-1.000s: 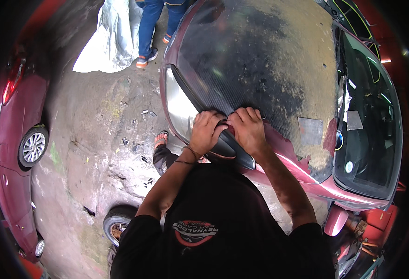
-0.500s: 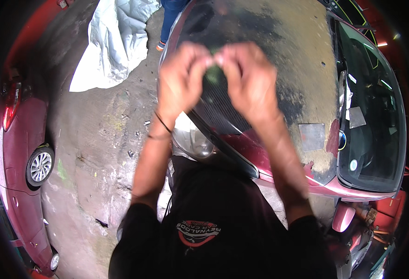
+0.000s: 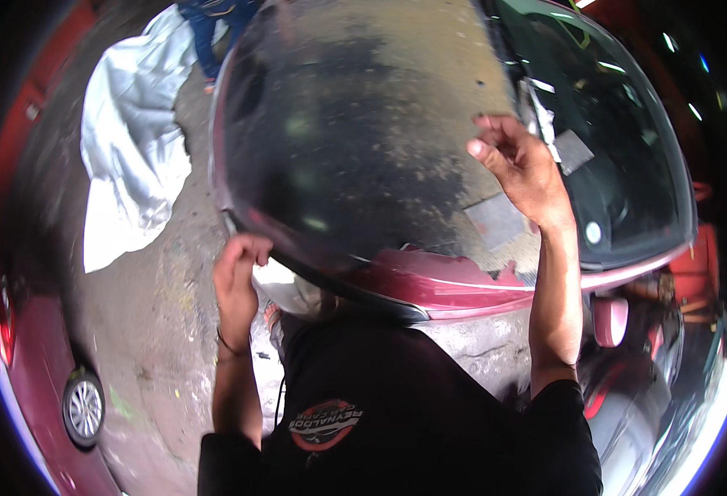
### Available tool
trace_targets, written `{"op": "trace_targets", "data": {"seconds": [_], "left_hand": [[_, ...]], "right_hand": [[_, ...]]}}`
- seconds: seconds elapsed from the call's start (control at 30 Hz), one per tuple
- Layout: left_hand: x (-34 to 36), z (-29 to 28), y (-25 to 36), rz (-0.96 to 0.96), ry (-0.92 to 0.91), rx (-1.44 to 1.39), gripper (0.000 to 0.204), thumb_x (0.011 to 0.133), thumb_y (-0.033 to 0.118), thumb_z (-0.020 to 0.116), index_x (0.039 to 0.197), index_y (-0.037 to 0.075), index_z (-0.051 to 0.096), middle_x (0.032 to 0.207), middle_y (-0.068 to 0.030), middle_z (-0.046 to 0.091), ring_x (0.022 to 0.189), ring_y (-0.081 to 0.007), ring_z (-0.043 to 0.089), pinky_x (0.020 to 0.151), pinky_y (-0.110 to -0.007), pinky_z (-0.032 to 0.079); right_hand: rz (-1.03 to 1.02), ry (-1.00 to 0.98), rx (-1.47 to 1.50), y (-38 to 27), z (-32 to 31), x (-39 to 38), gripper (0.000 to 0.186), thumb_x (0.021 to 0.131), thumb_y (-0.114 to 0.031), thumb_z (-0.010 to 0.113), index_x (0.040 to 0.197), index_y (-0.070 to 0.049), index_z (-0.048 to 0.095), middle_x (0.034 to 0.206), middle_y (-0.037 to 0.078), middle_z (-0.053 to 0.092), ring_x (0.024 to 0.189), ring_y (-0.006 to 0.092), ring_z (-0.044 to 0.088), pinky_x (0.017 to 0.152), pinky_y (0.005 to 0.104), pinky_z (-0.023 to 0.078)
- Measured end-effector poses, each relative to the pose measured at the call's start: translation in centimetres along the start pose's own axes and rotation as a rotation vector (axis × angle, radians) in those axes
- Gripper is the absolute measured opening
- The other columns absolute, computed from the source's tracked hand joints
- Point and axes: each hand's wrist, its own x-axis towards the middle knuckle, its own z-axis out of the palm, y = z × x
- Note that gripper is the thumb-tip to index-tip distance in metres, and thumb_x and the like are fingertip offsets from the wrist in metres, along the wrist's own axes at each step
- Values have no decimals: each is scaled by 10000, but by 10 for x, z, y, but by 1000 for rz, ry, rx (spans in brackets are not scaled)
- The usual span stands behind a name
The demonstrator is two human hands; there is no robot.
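My right hand (image 3: 519, 165) hovers above the car hood (image 3: 339, 157), close to the windshield. Its fingers are half bent, thumb apart from them, and nothing shows between. Past the hood's front edge, beside the headlight (image 3: 285, 289), is my left hand (image 3: 239, 260); its fingers curl in toward the thumb, and whatever they may hold is too small to make out. The hood is dark over much of its surface and worn tan toward the windshield. A ragged patch of maroon paint (image 3: 438, 269) runs along its near side. Under my right wrist lies a flat grey rectangular sheet (image 3: 496, 219).
A crumpled silvery-white cover (image 3: 128, 157) lies on the concrete floor at the left. Beyond it stands a person in blue jeans (image 3: 206, 37). Another maroon car (image 3: 37, 388) is at the lower left. The windshield (image 3: 620, 190) and a side mirror (image 3: 610, 322) are at the right.
My hands, fingertips together over the hood before, have parted. The left dropped to the hood's front edge; the right moved right toward the windshield. The whole view has shifted.
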Motion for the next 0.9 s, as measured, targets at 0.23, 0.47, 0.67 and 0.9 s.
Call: {"op": "trace_targets", "data": {"seconds": [0.23,0.47,0.67,0.9], "left_hand": [[-113,-6,-64,-426,-233,427,331,1094,309,569,1070,15,719,838,-138,686,805,-286,700,680,-419,518],[-230,-223,-217,-568,-8,796,333,1009,200,593,1318,90,650,923,-106,789,831,-383,748,753,-461,593],[-333,-393,-235,-972,143,1066,491,863,21,697,1345,80,622,1089,-200,751,948,-326,732,827,-435,587],[-366,-425,-203,-1021,-260,1143,323,776,1,753,1092,68,756,1035,-121,790,995,-250,759,870,-371,618]], "right_hand": [[604,-100,-413,159,-26,-97,1057,792,-689,867,1540,-37,504,1515,259,607,1418,360,596,1156,457,485],[712,-62,-579,129,21,-95,1361,583,-696,983,1625,-115,327,1425,346,601,1304,487,645,1096,518,538],[698,-13,-523,176,11,-100,1234,582,-607,1013,1526,-51,446,1273,263,730,1223,415,718,1037,486,564],[543,322,413,155,23,-154,360,967,-323,827,1173,-41,739,1021,0,772,863,121,672,764,343,551]]}}
